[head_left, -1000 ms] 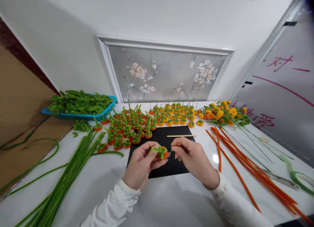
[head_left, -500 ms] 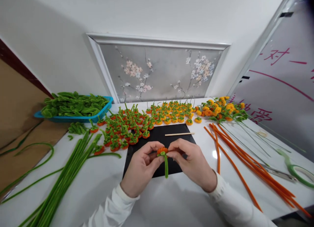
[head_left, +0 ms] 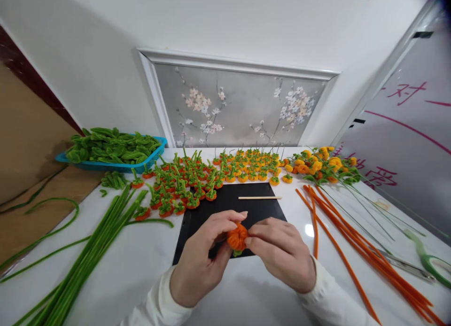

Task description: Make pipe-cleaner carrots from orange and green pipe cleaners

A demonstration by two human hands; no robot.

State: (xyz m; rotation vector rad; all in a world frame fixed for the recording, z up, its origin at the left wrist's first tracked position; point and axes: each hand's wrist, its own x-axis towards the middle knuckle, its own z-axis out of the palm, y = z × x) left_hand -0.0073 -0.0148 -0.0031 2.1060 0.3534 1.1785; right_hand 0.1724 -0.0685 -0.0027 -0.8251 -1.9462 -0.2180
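Between my two hands is an orange pipe-cleaner pumpkin (head_left: 237,237), its round ribbed face turned up toward me and a bit of green showing under it. My left hand (head_left: 204,255) grips it from the left, thumb below and forefinger above. From the right, my right hand (head_left: 282,253) pinches its edge between thumb and fingers. Both hands are over the near part of a black mat (head_left: 225,204). Beyond them on the mat lies a thin wooden stick (head_left: 260,198).
Rows of orange pumpkins (head_left: 179,185) and yellow ones (head_left: 250,166) stand behind. Green pipe cleaners (head_left: 95,251) lie left, near a blue basket (head_left: 105,166) of green leaves. Orange pipe cleaners (head_left: 352,241), scissors (head_left: 405,265), green tape (head_left: 437,269) and yellow flowers (head_left: 320,164) are at right.
The pumpkin has been turned so its orange face shows and its hanging green stem is mostly hidden. Both hands have shifted slightly nearer, and the view has moved a little.
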